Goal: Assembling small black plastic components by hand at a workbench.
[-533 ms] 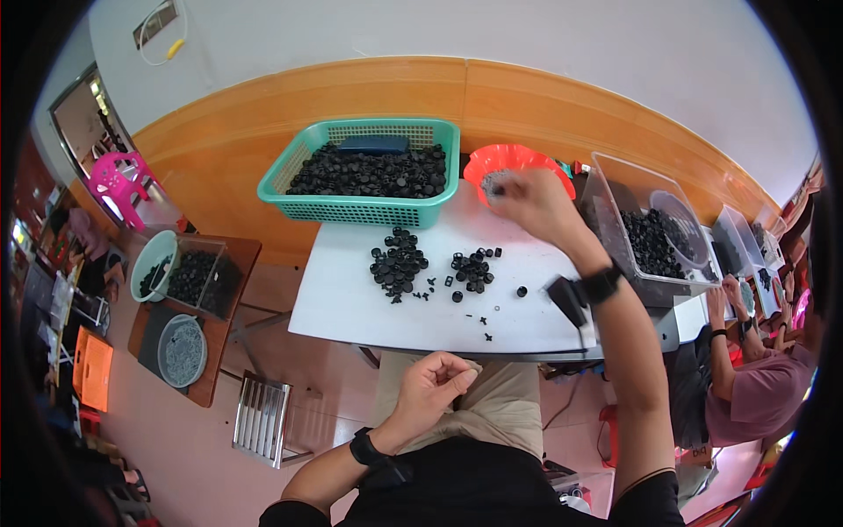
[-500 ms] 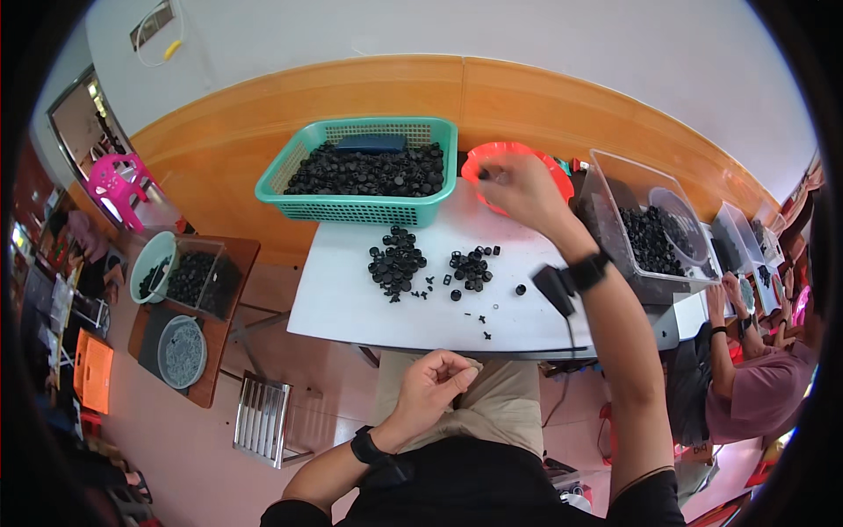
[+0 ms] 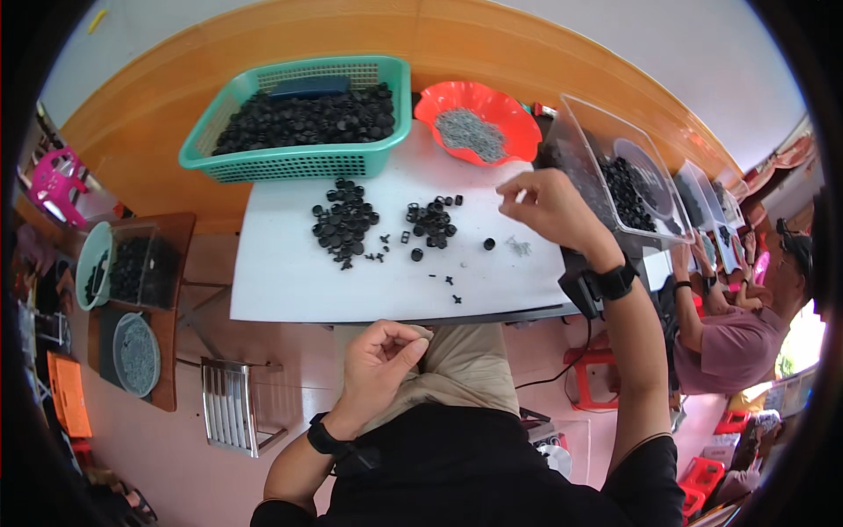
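My left hand [image 3: 382,358] is closed in a pinch over my lap, in front of the table's near edge. Something small and pale shows at its fingertips, too small to name. Above the right side of the white table [image 3: 285,285] is my right hand [image 3: 544,206], its fingers bent but apart and nothing seen between them. Just below it lies a small heap of thin grey pins [image 3: 520,249]. More pins [image 3: 470,132] fill the bottom of a red scalloped bowl [image 3: 522,132] beyond that hand. Two piles of black round parts [image 3: 344,221] and black caps [image 3: 430,221] sit left of it.
A green basket [image 3: 290,167] of black parts stands at the back left. At the right is a clear bin [image 3: 628,193] with black pieces. A side table [image 3: 189,255] holds more containers beside a metal stool [image 3: 233,404]. Co-workers sit at the far right.
My right hand has come back from the red bowl toward me, and a small heap of grey pins now lies on the table. The view has shifted; my left hand keeps its pinch.
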Demonstrator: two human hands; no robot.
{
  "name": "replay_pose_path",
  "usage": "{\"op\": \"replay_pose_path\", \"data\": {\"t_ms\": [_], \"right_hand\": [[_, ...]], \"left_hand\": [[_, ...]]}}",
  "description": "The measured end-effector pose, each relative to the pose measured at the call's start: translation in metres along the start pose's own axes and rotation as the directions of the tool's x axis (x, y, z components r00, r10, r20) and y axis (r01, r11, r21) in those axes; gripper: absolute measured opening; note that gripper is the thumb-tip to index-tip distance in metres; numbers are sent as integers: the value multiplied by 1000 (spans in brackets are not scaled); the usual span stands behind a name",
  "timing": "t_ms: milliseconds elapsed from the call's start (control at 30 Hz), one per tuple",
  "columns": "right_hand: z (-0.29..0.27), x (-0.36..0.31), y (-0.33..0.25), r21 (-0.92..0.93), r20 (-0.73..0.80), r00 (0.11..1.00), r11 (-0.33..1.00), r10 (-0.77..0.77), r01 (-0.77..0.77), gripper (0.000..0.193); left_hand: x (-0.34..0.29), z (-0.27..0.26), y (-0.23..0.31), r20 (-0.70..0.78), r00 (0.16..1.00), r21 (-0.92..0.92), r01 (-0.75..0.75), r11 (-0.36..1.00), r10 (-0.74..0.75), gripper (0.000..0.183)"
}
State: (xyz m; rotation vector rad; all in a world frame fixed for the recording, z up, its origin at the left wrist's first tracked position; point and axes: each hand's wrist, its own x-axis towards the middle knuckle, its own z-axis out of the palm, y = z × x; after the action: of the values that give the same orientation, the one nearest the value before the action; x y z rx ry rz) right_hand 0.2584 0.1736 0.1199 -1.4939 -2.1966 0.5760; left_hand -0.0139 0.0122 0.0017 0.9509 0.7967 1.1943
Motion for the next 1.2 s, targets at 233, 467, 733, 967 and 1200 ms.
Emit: {"op": "replay_pose_path", "data": {"t_ms": [233, 467, 733, 967, 1200], "right_hand": [[12, -44, 26, -41, 18, 991, 990, 136, -135, 24], [28, -44, 36, -258, 49, 997, 963, -65, 76, 24], [37, -37, 33, -312, 88, 992, 943, -94, 117, 27], [39, -34, 17, -136, 164, 973, 973, -165, 188, 23], [65, -12, 10, -117, -40, 976, 971, -213, 207, 19]], "left_hand": [[10, 10, -2, 103, 994, 38, 31, 999, -35, 10], [11, 18, -9, 103, 995, 91, -24, 996, 15, 7], [14, 25, -13, 99, 995, 110, -16, 994, 5, 9], [18, 30, -14, 140, 986, 167, 66, 984, -90, 9], [20, 38, -12, 141, 987, 156, 59, 986, -81, 9]]}}
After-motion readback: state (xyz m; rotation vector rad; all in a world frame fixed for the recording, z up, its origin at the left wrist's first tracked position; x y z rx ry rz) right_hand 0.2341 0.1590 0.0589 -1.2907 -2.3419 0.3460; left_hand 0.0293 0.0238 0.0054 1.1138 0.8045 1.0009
